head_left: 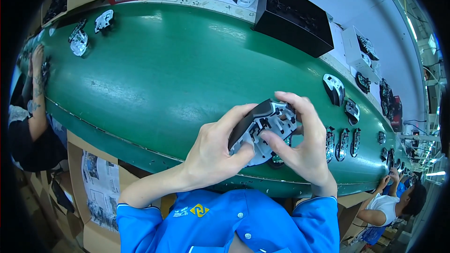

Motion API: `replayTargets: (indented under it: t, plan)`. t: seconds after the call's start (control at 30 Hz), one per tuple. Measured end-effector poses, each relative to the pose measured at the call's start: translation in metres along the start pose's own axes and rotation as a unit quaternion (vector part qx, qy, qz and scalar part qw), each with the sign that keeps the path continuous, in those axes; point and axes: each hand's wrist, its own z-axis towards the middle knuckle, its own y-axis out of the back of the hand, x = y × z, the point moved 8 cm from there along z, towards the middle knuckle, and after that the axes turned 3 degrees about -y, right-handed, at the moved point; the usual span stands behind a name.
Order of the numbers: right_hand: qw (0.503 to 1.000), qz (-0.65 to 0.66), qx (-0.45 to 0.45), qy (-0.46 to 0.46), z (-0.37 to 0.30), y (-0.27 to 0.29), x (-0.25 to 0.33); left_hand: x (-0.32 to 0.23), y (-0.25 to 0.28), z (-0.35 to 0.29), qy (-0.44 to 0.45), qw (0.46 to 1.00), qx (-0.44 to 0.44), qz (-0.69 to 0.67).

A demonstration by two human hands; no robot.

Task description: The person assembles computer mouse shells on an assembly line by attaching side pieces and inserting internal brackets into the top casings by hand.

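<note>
Between my two hands is the upper shell of a computer mouse (268,129), black on its outer side, with its white ribbed inside facing me. My left hand (215,147) grips its left side, thumb on the lower edge. My right hand (302,145) is curled round its right side, the thumb pressing into the white inside and the fingers at the top edge. Partly hidden below the shell and my right hand is a mouse base with a green circuit board (277,160) on the green work surface.
Several mouse bases with circuit boards (342,144) stand to the right, near a white-and-black mouse shell (333,89). A black box of small parts (295,16) stands at the back. More shells (104,20) lie far left. Other people sit at the left (35,131) and right (382,211).
</note>
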Motion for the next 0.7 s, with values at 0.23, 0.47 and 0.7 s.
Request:
replayTargets:
  t: [0.23,0.47,0.7]
  plan:
    - [0.997,0.065,-0.025,-0.028,-0.005,0.003,-0.005,-0.001,0.000,0.004,-0.015,0.999,0.015,-0.031]
    - [1.000,0.007,-0.008,0.018,-0.006,-0.002,0.008,0.009,0.000,0.002,0.037,0.997,0.029,-0.065]
    - [0.998,-0.035,0.049,0.026,-0.012,-0.004,0.021,0.009,0.001,-0.003,0.039,0.999,0.007,-0.032]
